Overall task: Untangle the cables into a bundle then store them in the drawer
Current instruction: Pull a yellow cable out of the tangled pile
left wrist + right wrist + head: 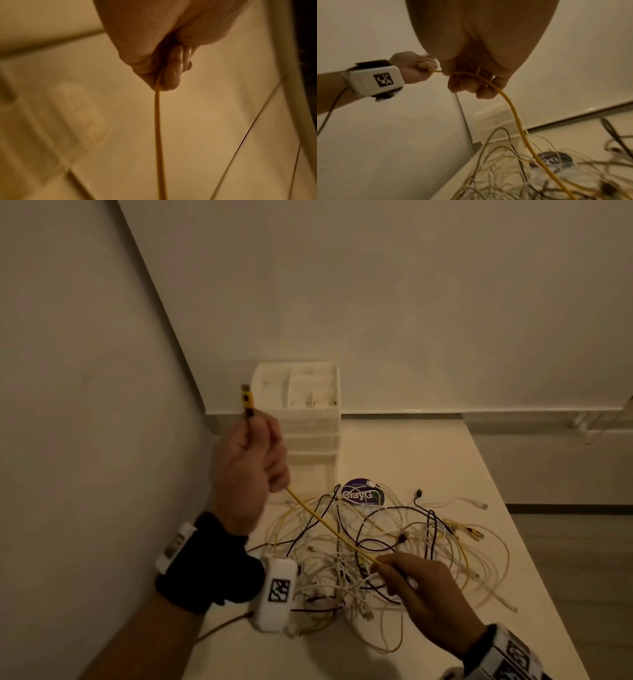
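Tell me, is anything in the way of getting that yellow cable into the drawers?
Yes. The yellow cable, held by the left hand and right hand, still runs into the tangle of cables on the table. The drawer unit behind looks closed in front.

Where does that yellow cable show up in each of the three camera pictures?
Head: yellow cable slants from left hand down to right hand.
Left wrist: runs straight down mid-picture.
Right wrist: arcs from centre to lower right.
Shared landmark: white drawer unit.
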{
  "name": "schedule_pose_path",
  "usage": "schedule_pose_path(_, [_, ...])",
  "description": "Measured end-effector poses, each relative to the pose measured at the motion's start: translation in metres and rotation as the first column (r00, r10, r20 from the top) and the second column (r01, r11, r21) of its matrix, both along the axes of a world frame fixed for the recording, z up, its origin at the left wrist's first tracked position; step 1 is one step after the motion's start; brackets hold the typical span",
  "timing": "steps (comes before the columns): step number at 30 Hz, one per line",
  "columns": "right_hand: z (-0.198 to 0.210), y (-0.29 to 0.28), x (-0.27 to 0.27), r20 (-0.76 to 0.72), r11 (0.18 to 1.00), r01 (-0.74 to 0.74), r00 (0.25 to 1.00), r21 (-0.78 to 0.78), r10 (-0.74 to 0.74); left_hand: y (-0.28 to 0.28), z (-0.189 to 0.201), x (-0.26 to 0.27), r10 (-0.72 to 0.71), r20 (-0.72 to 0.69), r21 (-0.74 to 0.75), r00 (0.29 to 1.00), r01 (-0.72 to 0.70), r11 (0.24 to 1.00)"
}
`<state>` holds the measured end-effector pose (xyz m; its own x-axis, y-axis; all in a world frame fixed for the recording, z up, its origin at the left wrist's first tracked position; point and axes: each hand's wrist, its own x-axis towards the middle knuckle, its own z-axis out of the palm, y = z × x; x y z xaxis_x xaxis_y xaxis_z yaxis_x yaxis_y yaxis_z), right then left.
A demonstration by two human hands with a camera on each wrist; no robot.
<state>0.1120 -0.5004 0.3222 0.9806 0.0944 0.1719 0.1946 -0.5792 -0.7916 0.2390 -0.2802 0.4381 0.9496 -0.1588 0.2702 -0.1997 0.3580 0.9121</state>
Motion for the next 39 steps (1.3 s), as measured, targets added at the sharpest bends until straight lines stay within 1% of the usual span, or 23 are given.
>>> schedule_pose_path(1, [-0.004,-0.005,0.000,-0.023,1.000,0.024,0.999,0.007,-0.024,0.010,0.007,0.003,0.027,0.071,0.047,0.997,-0.031,0.998])
schedule_pose_path(3, [-0.010,-0.013,0.004,-0.052,0.995,0.088,0.995,0.043,-0.085,0.023,0.014,0.005,0.049,0.159,0.135,0.986,-0.071,0.988])
schedule_pose_path(4, [-0.010,-0.014,0.007,-0.056,0.991,0.112,0.993,0.075,-0.108,0.025,0.014,0.003,0.050,0.201,0.220,0.978,-0.095,0.971])
schedule_pose_path(5, [-0.008,-0.015,0.011,-0.053,0.985,0.132,0.990,0.109,-0.127,0.023,0.010,-0.002,0.033,0.260,0.343,0.965,-0.125,0.931])
schedule_pose_path(6, [-0.004,-0.014,0.016,-0.047,0.979,0.147,0.989,0.143,-0.141,0.019,0.004,-0.008,-0.009,0.335,0.486,0.942,-0.165,0.858])
schedule_pose_path(7, [0.003,-0.013,0.020,-0.047,0.971,0.150,0.988,0.183,-0.144,0.012,-0.004,-0.016,-0.088,0.380,0.605,0.921,-0.175,0.777])
schedule_pose_path(8, [0.011,-0.011,0.025,-0.053,0.962,0.146,0.989,0.230,-0.138,0.003,-0.013,-0.023,-0.165,0.368,0.682,0.915,-0.145,0.717])
schedule_pose_path(10, [0.030,-0.007,0.036,-0.055,0.945,0.110,0.994,0.308,-0.097,-0.017,-0.028,-0.035,-0.235,0.288,0.735,0.928,-0.057,0.676])
schedule_pose_path(12, [0.048,-0.001,0.045,-0.031,0.924,0.044,0.999,0.380,-0.035,-0.036,-0.040,-0.043,-0.235,0.244,0.734,0.941,-0.021,0.679])
schedule_pose_path(14, [0.062,0.003,0.053,-0.008,0.884,-0.003,1.000,0.468,0.007,-0.051,-0.044,-0.045,-0.205,0.238,0.701,0.949,-0.021,0.713])
schedule_pose_path(16, [0.069,0.003,0.058,0.002,0.877,-0.006,1.000,0.480,0.006,-0.059,-0.043,-0.042,-0.156,0.260,0.660,0.953,-0.058,0.749])
schedule_pose_path(17, [0.070,0.002,0.059,0.001,0.883,0.006,1.000,0.469,-0.007,-0.060,-0.041,-0.039,-0.144,0.290,0.653,0.946,-0.086,0.753])
schedule_pose_path(20, [0.069,-0.006,0.057,-0.023,0.890,0.039,0.999,0.454,-0.032,-0.058,-0.036,-0.029,-0.132,0.405,0.669,0.905,-0.194,0.718])
schedule_pose_path(22, [0.066,-0.009,0.054,-0.038,0.888,0.024,0.999,0.458,-0.007,-0.056,-0.032,-0.023,-0.107,0.436,0.670,0.894,-0.243,0.701])
schedule_pose_path(24, [0.058,-0.011,0.051,-0.060,0.890,0.014,0.998,0.455,0.015,-0.051,-0.025,-0.017,-0.006,0.460,0.621,0.888,-0.317,0.717])
schedule_pose_path(27, [0.040,-0.018,0.045,-0.095,0.909,0.053,0.995,0.413,-0.015,-0.032,-0.005,0.004,0.275,0.481,0.432,0.832,-0.498,0.751])
schedule_pose_path(29, [0.025,-0.025,0.040,-0.104,0.930,0.103,0.992,0.353,-0.071,-0.014,0.006,0.022,0.431,0.444,0.335,0.785,-0.592,0.733])
schedule_pose_path(30, [0.020,-0.028,0.038,-0.107,0.936,0.131,0.989,0.327,-0.101,-0.007,0.007,0.029,0.459,0.441,0.330,0.771,-0.615,0.716])
schedule_pose_path(31, [0.016,-0.029,0.038,-0.112,0.937,0.156,0.986,0.312,-0.127,-0.003,0.007,0.031,0.453,0.450,0.352,0.769,-0.619,0.702])
schedule_pose_path(34, [0.016,-0.027,0.042,-0.113,0.929,0.217,0.975,0.299,-0.191,-0.006,0.002,0.022,0.366,0.504,0.458,0.782,-0.601,0.655])
schedule_pose_path(36, [0.022,-0.023,0.048,-0.143,0.914,0.256,0.965,0.314,-0.221,-0.013,-0.002,0.012,0.345,0.589,0.477,0.731,-0.658,0.583])
schedule_pose_path(37, [0.027,-0.021,0.051,-0.159,0.910,0.266,0.961,0.317,-0.225,-0.018,-0.003,0.005,0.303,0.633,0.487,0.712,-0.670,0.560])
schedule_pose_path(39, [0.038,-0.017,0.055,-0.169,0.915,0.245,0.965,0.322,-0.199,-0.029,-0.007,-0.005,0.145,0.667,0.552,0.731,-0.615,0.563])
